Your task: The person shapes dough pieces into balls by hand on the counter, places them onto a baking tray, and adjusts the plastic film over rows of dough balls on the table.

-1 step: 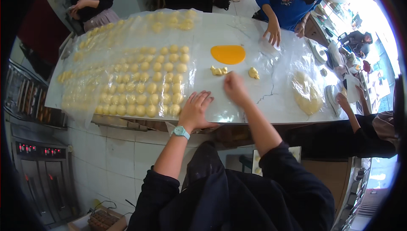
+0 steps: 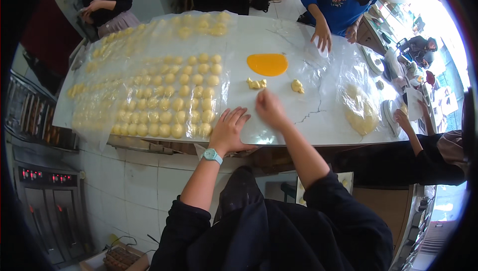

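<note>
My left hand (image 2: pixel 230 130) lies on the near edge of the white table (image 2: pixel 239 102), fingers stretched out, beside the rows of dough balls (image 2: pixel 178 104). My right hand (image 2: pixel 271 109) is curled closed and pressed down on the tabletop, a little blurred. Whatever is under or inside its fingers is hidden. Just beyond it sits a lumpy piece of yellow dough (image 2: pixel 257 83), and a smaller yellow lump (image 2: pixel 297 86) lies to its right. Farther back an orange, half-round dough scraper (image 2: pixel 268 64) rests flat on the table.
Clear plastic sheeting (image 2: pixel 149 47) covers many dough balls at left. A large dough mass (image 2: pixel 362 114) lies under plastic at right, near a round scale (image 2: pixel 391 116). A co-worker's hand (image 2: pixel 322 37) works across the table; another person's hand (image 2: pixel 402 120) is by the scale.
My right hand has shifted slightly left and toward me, still closed. My left hand stays put. The co-worker's hand across the table has moved a little.
</note>
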`<act>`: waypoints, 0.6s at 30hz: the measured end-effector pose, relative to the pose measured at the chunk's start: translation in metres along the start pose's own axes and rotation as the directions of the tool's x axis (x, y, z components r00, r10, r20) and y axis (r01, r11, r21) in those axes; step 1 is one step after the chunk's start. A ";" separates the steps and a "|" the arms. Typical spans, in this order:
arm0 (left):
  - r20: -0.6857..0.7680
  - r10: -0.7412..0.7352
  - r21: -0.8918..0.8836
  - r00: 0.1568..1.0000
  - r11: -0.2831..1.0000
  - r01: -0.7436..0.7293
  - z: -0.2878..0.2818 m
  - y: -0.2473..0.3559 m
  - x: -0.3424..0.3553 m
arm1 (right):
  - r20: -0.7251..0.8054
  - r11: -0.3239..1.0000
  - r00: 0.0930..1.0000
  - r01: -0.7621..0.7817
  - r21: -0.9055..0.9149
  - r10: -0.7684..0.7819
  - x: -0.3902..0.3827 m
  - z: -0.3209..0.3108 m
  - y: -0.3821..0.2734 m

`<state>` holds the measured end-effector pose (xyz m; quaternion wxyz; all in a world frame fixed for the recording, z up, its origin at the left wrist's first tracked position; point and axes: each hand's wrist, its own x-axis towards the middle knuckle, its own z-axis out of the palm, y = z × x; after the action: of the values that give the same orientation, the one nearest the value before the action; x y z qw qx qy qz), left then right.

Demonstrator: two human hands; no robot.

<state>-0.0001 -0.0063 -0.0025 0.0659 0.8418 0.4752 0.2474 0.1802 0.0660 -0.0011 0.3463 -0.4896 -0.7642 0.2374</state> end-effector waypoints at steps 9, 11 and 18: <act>0.017 0.000 -0.021 1.000 1.000 0.001 -0.004 0.001 0.004 | -0.116 0.980 0.982 0.131 -0.151 -0.149 0.006 -0.026 0.031; 0.003 0.001 -0.002 1.000 1.000 -0.001 0.002 -0.003 0.001 | -0.065 0.999 0.996 0.053 -0.011 -0.053 0.004 -0.002 0.005; 0.004 -0.014 -0.002 1.000 1.000 0.014 -0.006 -0.001 -0.001 | -0.131 0.965 0.988 0.038 -0.261 -0.075 -0.016 -0.041 0.038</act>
<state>-0.0039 -0.0071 0.0025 0.0692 0.8390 0.4805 0.2457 0.2377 0.0680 -0.0056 0.3393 -0.5238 -0.7760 0.0911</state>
